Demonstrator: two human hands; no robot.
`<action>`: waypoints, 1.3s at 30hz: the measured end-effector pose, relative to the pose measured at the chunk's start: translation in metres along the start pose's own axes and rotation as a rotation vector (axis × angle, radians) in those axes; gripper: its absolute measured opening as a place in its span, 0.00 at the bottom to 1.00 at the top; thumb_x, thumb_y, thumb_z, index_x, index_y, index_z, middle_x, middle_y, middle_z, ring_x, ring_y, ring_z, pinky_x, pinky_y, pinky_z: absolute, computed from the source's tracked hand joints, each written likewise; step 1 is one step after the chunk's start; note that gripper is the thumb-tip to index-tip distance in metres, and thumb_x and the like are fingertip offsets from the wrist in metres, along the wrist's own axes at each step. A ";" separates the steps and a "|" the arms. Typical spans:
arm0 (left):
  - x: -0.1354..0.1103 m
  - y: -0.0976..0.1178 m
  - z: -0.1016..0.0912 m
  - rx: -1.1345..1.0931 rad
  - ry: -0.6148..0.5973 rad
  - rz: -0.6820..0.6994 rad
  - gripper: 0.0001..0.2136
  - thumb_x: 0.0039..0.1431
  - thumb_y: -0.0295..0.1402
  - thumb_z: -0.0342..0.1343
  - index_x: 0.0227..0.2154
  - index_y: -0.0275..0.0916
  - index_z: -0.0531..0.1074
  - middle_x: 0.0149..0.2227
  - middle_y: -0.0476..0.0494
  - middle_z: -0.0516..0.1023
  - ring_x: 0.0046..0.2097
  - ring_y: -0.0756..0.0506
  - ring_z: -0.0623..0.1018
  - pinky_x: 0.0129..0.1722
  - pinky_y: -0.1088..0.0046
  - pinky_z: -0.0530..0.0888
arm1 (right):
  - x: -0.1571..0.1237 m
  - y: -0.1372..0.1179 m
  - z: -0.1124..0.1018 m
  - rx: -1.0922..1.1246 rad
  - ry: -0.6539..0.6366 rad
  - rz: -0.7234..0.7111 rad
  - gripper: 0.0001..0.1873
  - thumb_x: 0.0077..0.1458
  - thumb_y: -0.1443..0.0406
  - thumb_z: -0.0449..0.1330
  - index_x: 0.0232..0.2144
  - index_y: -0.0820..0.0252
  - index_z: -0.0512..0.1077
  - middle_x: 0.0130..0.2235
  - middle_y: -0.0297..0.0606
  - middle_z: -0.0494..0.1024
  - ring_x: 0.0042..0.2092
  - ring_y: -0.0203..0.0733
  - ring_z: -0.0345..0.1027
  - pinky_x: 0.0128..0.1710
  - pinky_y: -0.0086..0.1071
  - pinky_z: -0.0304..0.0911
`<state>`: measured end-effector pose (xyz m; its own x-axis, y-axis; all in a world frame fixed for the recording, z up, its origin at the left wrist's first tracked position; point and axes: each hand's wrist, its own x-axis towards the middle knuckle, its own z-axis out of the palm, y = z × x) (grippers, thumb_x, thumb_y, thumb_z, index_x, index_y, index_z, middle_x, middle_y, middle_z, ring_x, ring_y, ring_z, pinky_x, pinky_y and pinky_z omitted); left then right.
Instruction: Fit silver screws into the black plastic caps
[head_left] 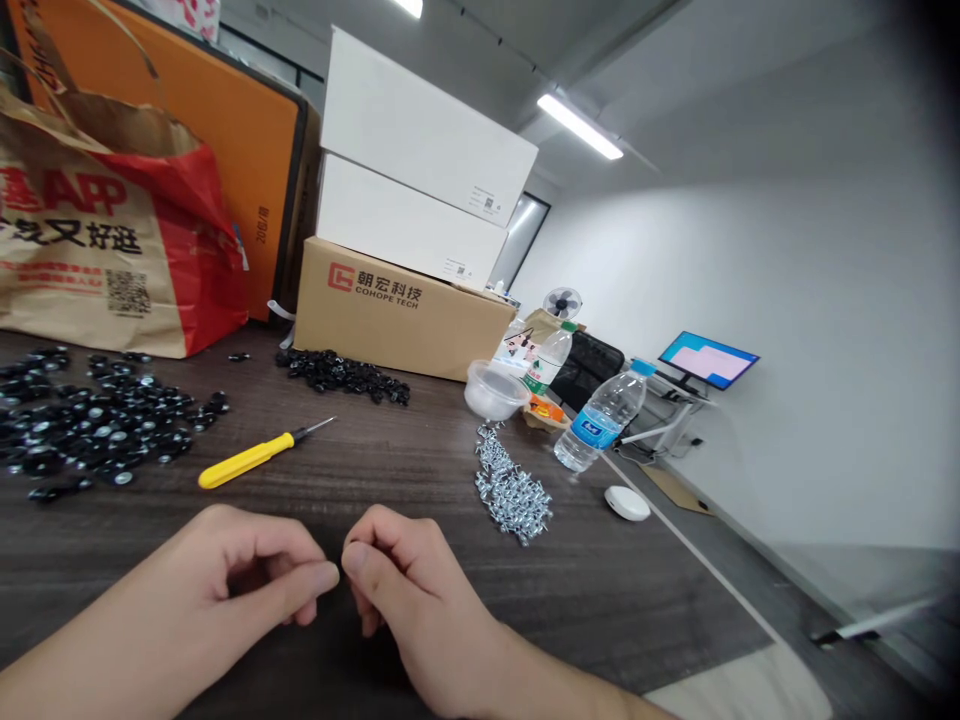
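My left hand [259,575] and my right hand [409,590] are close together above the dark wooden table [600,600], fingertips nearly touching. Each has its thumb pressed to the curled fingers in a pinch. Whatever they hold, if anything, is too small or too hidden to make out. Beyond the left hand lies a screwdriver [247,462] with a yellow handle, its tip pointing right. A heap of small black parts with metal centres [105,425] spreads at the far left. Past the right hand is a pile of silver screws [514,490].
Black pieces [341,375] lie before a cardboard box [405,320] with white boxes [427,130] stacked on it. A paper bag [97,230] stands at left. Right of centre are a plastic tub [495,390], a water bottle [604,420] and a white round case [627,503] near the table edge.
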<state>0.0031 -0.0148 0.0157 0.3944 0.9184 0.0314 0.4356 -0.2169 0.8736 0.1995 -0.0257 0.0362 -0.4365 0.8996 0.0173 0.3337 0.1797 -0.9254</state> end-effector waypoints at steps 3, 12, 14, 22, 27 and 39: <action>0.000 0.001 -0.001 -0.082 -0.016 -0.052 0.15 0.53 0.45 0.56 0.21 0.42 0.78 0.22 0.49 0.78 0.26 0.47 0.73 0.26 0.76 0.68 | -0.001 0.000 0.001 -0.002 -0.009 -0.005 0.15 0.65 0.58 0.53 0.28 0.59 0.65 0.21 0.28 0.64 0.23 0.32 0.57 0.26 0.26 0.55; 0.003 0.002 -0.004 -0.107 -0.046 -0.063 0.15 0.54 0.47 0.57 0.24 0.42 0.80 0.24 0.48 0.78 0.27 0.47 0.74 0.26 0.78 0.71 | -0.002 -0.003 0.001 -0.103 0.055 -0.039 0.15 0.66 0.59 0.53 0.28 0.59 0.67 0.22 0.28 0.64 0.26 0.33 0.57 0.27 0.27 0.53; 0.003 0.002 -0.003 -0.120 -0.059 -0.066 0.17 0.55 0.48 0.56 0.23 0.42 0.80 0.24 0.47 0.80 0.27 0.47 0.76 0.26 0.78 0.72 | -0.002 -0.004 0.000 -0.115 0.059 -0.041 0.15 0.66 0.59 0.53 0.28 0.59 0.67 0.22 0.28 0.63 0.26 0.33 0.57 0.27 0.27 0.52; 0.000 -0.006 0.001 -0.088 0.000 -0.005 0.13 0.56 0.42 0.57 0.23 0.43 0.80 0.23 0.51 0.79 0.26 0.48 0.76 0.24 0.80 0.71 | -0.004 -0.004 0.003 -0.089 0.053 -0.018 0.14 0.65 0.61 0.55 0.27 0.59 0.68 0.22 0.28 0.64 0.26 0.33 0.57 0.28 0.27 0.53; -0.003 -0.010 0.002 0.131 0.164 0.244 0.11 0.58 0.42 0.58 0.25 0.47 0.82 0.22 0.53 0.80 0.24 0.49 0.77 0.26 0.80 0.71 | -0.004 0.002 0.005 0.039 0.050 0.020 0.13 0.65 0.60 0.55 0.29 0.60 0.68 0.22 0.28 0.64 0.25 0.33 0.59 0.27 0.26 0.56; 0.000 0.001 -0.001 -0.269 0.044 -0.038 0.13 0.53 0.45 0.61 0.21 0.44 0.80 0.22 0.50 0.80 0.24 0.49 0.76 0.25 0.80 0.72 | -0.004 0.001 0.005 -0.022 0.089 -0.030 0.15 0.66 0.58 0.55 0.30 0.60 0.68 0.23 0.28 0.65 0.27 0.33 0.59 0.28 0.28 0.55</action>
<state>0.0026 -0.0151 0.0173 0.3436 0.9390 0.0125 0.2161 -0.0920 0.9720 0.1978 -0.0312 0.0336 -0.3711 0.9252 0.0794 0.3406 0.2152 -0.9152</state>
